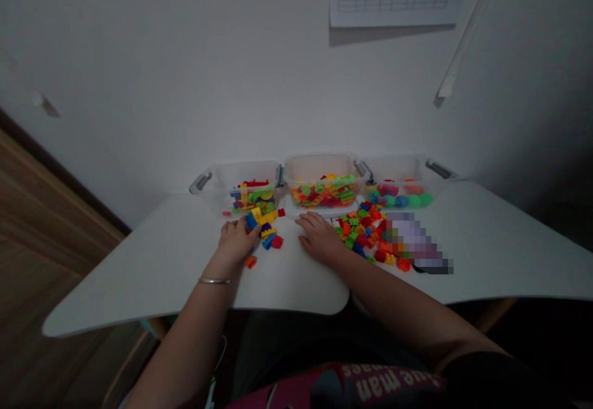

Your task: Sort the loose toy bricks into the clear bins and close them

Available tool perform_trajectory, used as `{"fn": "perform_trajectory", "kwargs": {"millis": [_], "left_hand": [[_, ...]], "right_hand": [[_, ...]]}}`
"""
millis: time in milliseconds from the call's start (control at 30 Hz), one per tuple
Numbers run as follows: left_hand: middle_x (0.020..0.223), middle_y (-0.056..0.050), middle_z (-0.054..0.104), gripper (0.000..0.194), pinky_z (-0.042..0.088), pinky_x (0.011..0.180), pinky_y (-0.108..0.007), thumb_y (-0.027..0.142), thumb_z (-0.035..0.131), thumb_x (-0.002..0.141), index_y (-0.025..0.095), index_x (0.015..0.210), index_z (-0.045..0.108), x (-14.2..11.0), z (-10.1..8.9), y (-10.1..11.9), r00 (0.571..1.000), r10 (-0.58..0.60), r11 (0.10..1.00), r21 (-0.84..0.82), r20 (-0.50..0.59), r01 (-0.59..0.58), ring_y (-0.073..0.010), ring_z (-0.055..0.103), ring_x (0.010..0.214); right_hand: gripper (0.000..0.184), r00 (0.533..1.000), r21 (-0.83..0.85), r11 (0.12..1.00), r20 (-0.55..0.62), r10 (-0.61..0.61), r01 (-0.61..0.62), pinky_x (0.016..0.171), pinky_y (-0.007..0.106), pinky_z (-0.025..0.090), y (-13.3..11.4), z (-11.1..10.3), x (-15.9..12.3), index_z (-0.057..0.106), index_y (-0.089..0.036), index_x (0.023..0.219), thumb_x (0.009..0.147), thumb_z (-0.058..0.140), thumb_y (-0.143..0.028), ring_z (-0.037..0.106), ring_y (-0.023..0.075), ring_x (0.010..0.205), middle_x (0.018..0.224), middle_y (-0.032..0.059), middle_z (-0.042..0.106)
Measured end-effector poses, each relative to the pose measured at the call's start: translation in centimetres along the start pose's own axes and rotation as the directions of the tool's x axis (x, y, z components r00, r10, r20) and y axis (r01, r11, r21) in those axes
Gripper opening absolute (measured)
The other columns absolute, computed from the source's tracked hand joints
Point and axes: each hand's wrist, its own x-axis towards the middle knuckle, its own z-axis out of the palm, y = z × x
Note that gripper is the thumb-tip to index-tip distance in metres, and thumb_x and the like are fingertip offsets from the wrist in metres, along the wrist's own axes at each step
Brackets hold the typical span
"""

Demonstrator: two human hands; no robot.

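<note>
My left hand [235, 242], with a bangle on its wrist, reaches over the left edge of a small group of toy building bricks. Its thumb and fingers close around a blue brick [251, 221]. Close by lie yellow bricks [267, 218], a red brick [277, 242] and an orange brick [251, 262]. My right hand [320, 237] rests low over the white table with its fingers stretched out and nothing visible in it. A larger heap of mixed bricks [361, 230] lies directly to its right.
Along the wall stand three clear bins: a left bin [217, 177] and a middle bin [319, 163] with bricks, and a right bin [398, 165] with round coloured pieces. A pixelated flat object [419, 245] lies beside the heap. The white table [287, 285] has a curved front edge.
</note>
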Motion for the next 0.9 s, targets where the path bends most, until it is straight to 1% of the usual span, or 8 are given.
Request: {"fn": "perform_trajectory", "kwargs": {"millis": [100,200,267,367,433,633,767,900], "left_hand": [[0.138,-0.024,0.055,0.069,0.035,0.109,-0.044,0.051,0.043,0.091,0.006,0.143,0.045,-0.1,0.2,0.7,0.994,-0.056,0.998,-0.031,0.093,0.059,-0.0352,0.046,0.133],[0.141,-0.026,0.05,0.079,0.036,0.108,-0.045,0.055,0.048,0.089,0.005,0.149,0.037,-1.0,0.3,1.7,0.992,-0.085,0.996,-0.027,0.098,0.088,-0.0375,0.045,0.134],[0.136,-0.026,0.054,0.079,0.036,0.106,-0.05,0.054,0.046,0.09,0.005,0.151,0.031,-1.8,0.5,2.4,0.997,-0.061,0.998,-0.009,0.04,0.061,-0.0386,0.053,0.124],[0.132,-0.027,0.056,0.073,0.039,0.104,-0.05,0.05,0.046,0.092,0.005,0.148,0.036,-2.8,1.0,3.4,0.998,0.022,1.0,-0.006,-0.057,-0.023,-0.0371,0.055,0.12],[0.13,-0.027,0.057,0.067,0.041,0.102,-0.051,0.047,0.045,0.093,0.005,0.146,0.04,-3.2,1.4,3.9,0.995,0.051,0.999,-0.009,-0.088,-0.052,-0.0365,0.055,0.12],[0.143,-0.03,0.045,0.057,0.037,0.108,-0.057,0.031,0.046,0.092,0.006,0.144,0.042,-3.4,2.7,5.9,0.993,-0.007,0.991,-0.134,-0.12,-0.01,-0.0391,0.043,0.135],[0.15,-0.028,0.037,0.06,0.036,0.11,-0.057,0.021,0.046,0.088,0.008,0.146,0.04,-3.1,3.4,7.6,0.985,-0.039,0.957,-0.29,-0.169,-0.012,-0.0384,0.041,0.138],[0.154,-0.029,0.029,0.061,0.034,0.113,-0.055,0.019,0.047,0.087,0.005,0.146,0.04,-2.9,3.5,9.0,0.982,0.007,0.935,-0.346,-0.191,-0.074,-0.039,0.032,0.144]], "right_hand": [[0.047,1.0,0.037,0.999,-0.009,-0.006,0.007,0.118,0.045,0.032,-0.1,-0.1,-0.1,0.054,-0.012,0.136,0.092,0.054,-0.029,0.041,0.0265,0.137,0.141,0.0155,0.054],[0.048,0.999,0.079,0.996,-0.008,-0.049,0.05,0.118,0.047,0.033,-0.3,-0.3,-0.3,0.053,-0.015,0.137,0.093,0.055,-0.033,0.041,0.0263,0.137,0.143,0.0143,0.053],[0.049,0.997,0.096,0.992,0.003,-0.083,0.082,0.118,0.047,0.033,-0.5,-0.4,-0.4,0.052,-0.015,0.137,0.092,0.056,-0.035,0.041,0.0262,0.138,0.144,0.0139,0.052],[0.052,0.993,0.103,0.988,0.013,-0.115,0.113,0.118,0.047,0.032,-0.7,-0.5,-0.5,0.051,-0.015,0.138,0.091,0.057,-0.037,0.04,0.0265,0.139,0.146,0.0142,0.05],[0.053,0.989,0.102,0.984,0.011,-0.145,0.143,0.119,0.047,0.031,-0.8,-0.5,-0.5,0.051,-0.015,0.138,0.091,0.058,-0.039,0.039,0.027,0.14,0.146,0.0147,0.05],[0.057,0.955,0.102,0.953,0.06,-0.291,0.284,0.119,0.047,0.031,-1.3,-0.3,-0.6,0.053,-0.015,0.136,0.088,0.063,-0.042,0.039,0.0295,0.14,0.145,0.0149,0.051],[0.054,0.955,0.158,0.946,0.037,-0.293,0.284,0.116,0.049,0.035,-1.4,-0.1,-0.4,0.054,-0.016,0.132,0.083,0.067,-0.034,0.044,0.0285,0.137,0.141,0.0166,0.054],[0.049,0.974,0.192,0.956,-0.01,-0.226,0.224,0.114,0.047,0.038,-1.2,0.2,-0.2,0.055,-0.015,0.128,0.08,0.064,-0.022,0.05,0.0269,0.129,0.134,0.016,0.059]]}}
